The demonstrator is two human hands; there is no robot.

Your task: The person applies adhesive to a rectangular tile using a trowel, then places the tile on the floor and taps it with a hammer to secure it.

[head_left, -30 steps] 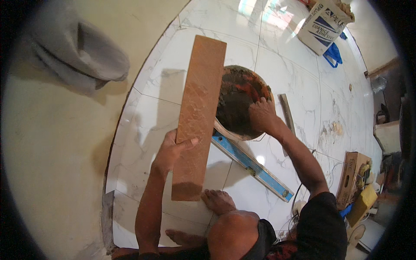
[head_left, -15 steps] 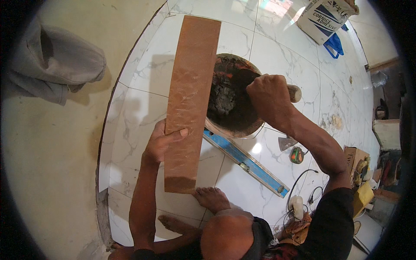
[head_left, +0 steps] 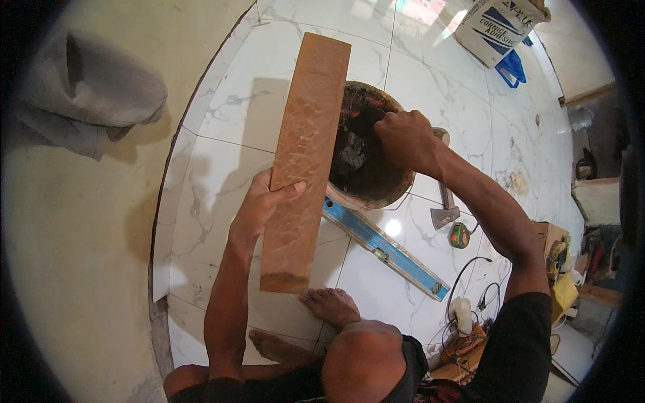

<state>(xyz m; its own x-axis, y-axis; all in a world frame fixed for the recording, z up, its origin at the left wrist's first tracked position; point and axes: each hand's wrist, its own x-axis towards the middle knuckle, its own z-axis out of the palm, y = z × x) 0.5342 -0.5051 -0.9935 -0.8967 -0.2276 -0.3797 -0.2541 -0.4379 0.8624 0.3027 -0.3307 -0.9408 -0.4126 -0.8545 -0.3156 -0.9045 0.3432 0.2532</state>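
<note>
My left hand (head_left: 263, 205) grips a long, narrow brown tile strip (head_left: 306, 154) by its left edge, thumb lying across the face. The strip stands lengthwise before me, slightly tilted, with a rippled, rough patch along its middle. It partly covers a round bucket (head_left: 376, 199) behind it, which has dark walls and grey paste (head_left: 352, 153) inside. Over the bucket's right side, my right hand (head_left: 408, 140) is closed in a fist. A dark flat-bladed tool shows faintly at this hand in the earlier view; now the fist and the dark bucket mostly hide it.
A blue spirit level (head_left: 386, 248) lies below the bucket. To its right are a hatchet (head_left: 445, 216) and a tape measure (head_left: 459, 235). Cables and a white object (head_left: 461, 316) lie near my right elbow. A paper bag (head_left: 497, 30) stands far right; grey cloth (head_left: 101, 87) is at left.
The strip's top has swung right and slightly down, covering more of the bucket's left side. My right hand has shifted slightly, exposing more of the hatchet handle.
</note>
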